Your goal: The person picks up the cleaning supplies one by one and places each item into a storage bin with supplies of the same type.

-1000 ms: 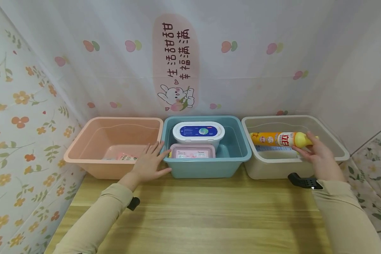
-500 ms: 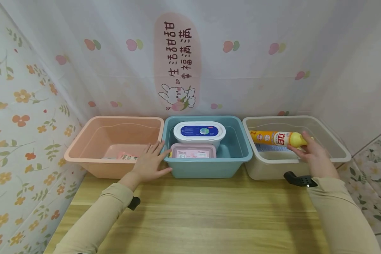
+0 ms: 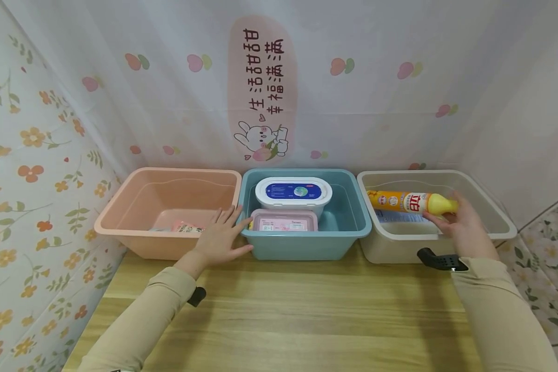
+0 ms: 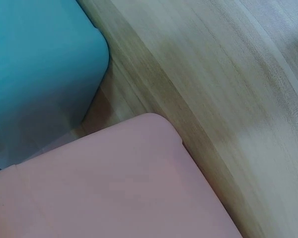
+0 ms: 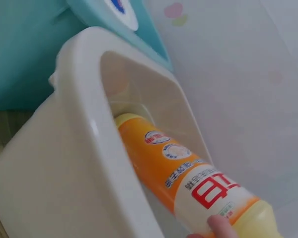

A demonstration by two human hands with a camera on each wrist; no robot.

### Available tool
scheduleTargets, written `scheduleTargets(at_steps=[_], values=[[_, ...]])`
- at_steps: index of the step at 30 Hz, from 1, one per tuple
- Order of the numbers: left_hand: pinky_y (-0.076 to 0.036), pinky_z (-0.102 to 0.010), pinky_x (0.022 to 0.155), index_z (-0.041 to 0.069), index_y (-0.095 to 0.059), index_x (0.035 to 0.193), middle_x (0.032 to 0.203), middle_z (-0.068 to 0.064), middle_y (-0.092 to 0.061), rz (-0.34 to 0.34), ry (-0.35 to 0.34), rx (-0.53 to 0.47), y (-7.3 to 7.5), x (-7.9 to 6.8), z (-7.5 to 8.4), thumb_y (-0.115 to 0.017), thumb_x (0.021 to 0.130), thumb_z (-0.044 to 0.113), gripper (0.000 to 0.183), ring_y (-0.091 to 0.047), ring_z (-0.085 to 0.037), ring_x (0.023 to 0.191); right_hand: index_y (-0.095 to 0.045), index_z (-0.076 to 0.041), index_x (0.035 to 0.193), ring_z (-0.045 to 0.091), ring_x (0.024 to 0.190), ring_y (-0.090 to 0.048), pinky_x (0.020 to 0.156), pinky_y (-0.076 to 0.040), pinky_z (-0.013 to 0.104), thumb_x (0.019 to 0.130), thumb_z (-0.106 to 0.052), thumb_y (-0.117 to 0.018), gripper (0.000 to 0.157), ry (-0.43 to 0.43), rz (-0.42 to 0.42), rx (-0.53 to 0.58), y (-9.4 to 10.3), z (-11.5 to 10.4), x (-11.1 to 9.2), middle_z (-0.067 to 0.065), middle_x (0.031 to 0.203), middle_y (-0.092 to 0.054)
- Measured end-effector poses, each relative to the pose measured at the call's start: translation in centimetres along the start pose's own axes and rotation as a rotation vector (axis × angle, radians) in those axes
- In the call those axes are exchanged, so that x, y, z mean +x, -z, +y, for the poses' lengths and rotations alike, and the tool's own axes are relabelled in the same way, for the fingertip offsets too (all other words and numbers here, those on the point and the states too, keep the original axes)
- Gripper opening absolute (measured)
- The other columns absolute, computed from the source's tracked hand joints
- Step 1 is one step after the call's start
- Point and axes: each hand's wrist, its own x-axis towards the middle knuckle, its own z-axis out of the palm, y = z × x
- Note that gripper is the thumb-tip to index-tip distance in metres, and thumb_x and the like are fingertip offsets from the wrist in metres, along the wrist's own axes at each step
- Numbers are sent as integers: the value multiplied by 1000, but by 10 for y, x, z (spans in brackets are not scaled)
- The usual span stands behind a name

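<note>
My right hand point(image 3: 467, 230) grips a yellow-orange bottle point(image 3: 402, 201) by its yellow neck end, inside the cream bin point(image 3: 400, 250). The bottle lies sideways, its base toward the bin's left wall; red lettering on a white label shows in the right wrist view. A blue and white package point(image 3: 395, 216) lies under it. My left hand point(image 3: 218, 242) rests with spread fingers over the adjoining rims of the pink bin point(image 3: 144, 232) and the blue bin point(image 3: 302, 248). Only the outer walls of those two bins appear in the left wrist view.
Inside the blue bin are a white oval tub point(image 3: 294, 192) with a blue label and a pink-lidded box point(image 3: 284, 221). A pink packet point(image 3: 188, 227) lies in the pink bin. All three bins stand on a wooden table point(image 3: 297, 315) against a printed curtain point(image 3: 376, 113).
The right hand has shifted slightly left and lower with the bottle, which stays inside the cream bin. The left hand keeps its place on the rims.
</note>
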Motion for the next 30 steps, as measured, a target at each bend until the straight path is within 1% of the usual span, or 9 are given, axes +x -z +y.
scheduleTargets(at_steps=[1,2,4,6,9,15,20,24,30], values=[[-14,-57,115,19,-39,142,154,-16,-23,1,0,-2,0,0,0,-54,84,57,71,-21,-37,143,-15,-54,135,-2,141,-2,103,-40,48,89,-33,-60,67,-45,69,169,-2,-4,3,-23,146,-13],[-14,-57,115,19,-39,142,154,-16,-23,2,2,-4,0,0,0,-54,84,57,71,-21,-37,143,-3,-56,135,-2,141,1,105,-37,49,89,-40,-57,72,-56,70,182,-2,-7,4,-23,149,-5],[-14,-57,115,19,-40,142,154,-16,-23,1,6,-8,0,0,1,-55,84,56,71,-20,-37,143,9,-57,134,-5,140,6,109,-30,49,89,-52,-50,75,-77,52,210,-2,-12,5,-25,149,8],[-14,-57,115,19,-39,142,154,-16,-23,-5,10,-9,0,0,0,-55,84,56,71,-20,-37,143,16,-59,131,-6,139,13,112,-25,47,87,-60,-45,75,-91,25,249,-1,-14,5,-29,147,16],[-13,-56,115,20,-38,143,155,-15,-22,-16,15,-3,1,0,0,-54,84,57,71,-19,-35,144,19,-62,126,-6,138,18,113,-24,45,83,-69,-43,76,-103,11,304,0,-15,4,-31,144,22],[-15,-56,115,19,-39,142,154,-16,-24,2,-3,19,1,0,0,-50,85,60,71,-21,-36,143,21,-63,124,-8,139,14,115,-22,41,81,-73,-41,76,-62,-30,347,3,-18,3,-37,141,21],[-16,-56,115,19,-39,142,153,-16,-25,7,-5,22,2,0,0,-50,85,60,71,-22,-36,142,13,-60,129,-7,141,5,118,-17,35,81,-70,-46,77,-41,-147,427,6,-24,5,-37,143,11],[-16,-56,115,19,-40,142,153,-16,-25,7,-3,22,3,-1,1,-50,84,60,71,-23,-36,142,5,-59,132,-5,141,2,118,-17,41,82,-65,-52,76,-38,-188,476,3,-27,2,-35,144,7],[-15,-55,115,19,-39,142,153,-17,-25,0,-6,19,3,-1,1,-49,85,60,71,-22,-36,142,0,-57,134,-2,142,-2,116,-20,47,81,-62,-56,77,-38,-173,478,0,-26,1,-31,147,3]])
